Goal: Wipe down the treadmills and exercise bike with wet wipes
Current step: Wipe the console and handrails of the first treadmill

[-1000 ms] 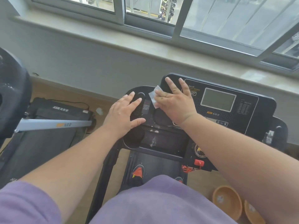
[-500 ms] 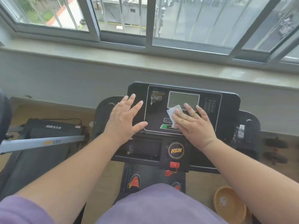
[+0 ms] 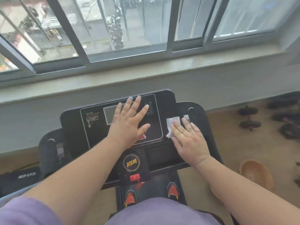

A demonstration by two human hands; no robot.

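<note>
A black treadmill console point(image 3: 74, 127) with a grey display and an HSM badge stands in front of me below the window. My left hand point(image 3: 129, 122) lies flat on the display panel, fingers spread and straight. My right hand point(image 3: 188, 140) presses a white wet wipe point(image 3: 172, 125) flat against the console's right side, beside the display panel. The wipe sticks out past my fingers on their left side. The treadmill deck point(image 3: 154, 187) runs toward me below the console, with a red safety key on its front.
A second black treadmill point(image 3: 21, 177) lies folded low at the left. Dumbbells point(image 3: 250, 117) lie on the floor at the right, and an orange bowl point(image 3: 254, 172) sits near the console's right corner. A pale windowsill point(image 3: 146, 72) runs behind the console.
My right hand slid the wipe from the middle of the display panel to the console's right side. My left hand moved from the left edge onto the display. My view swung left.
</note>
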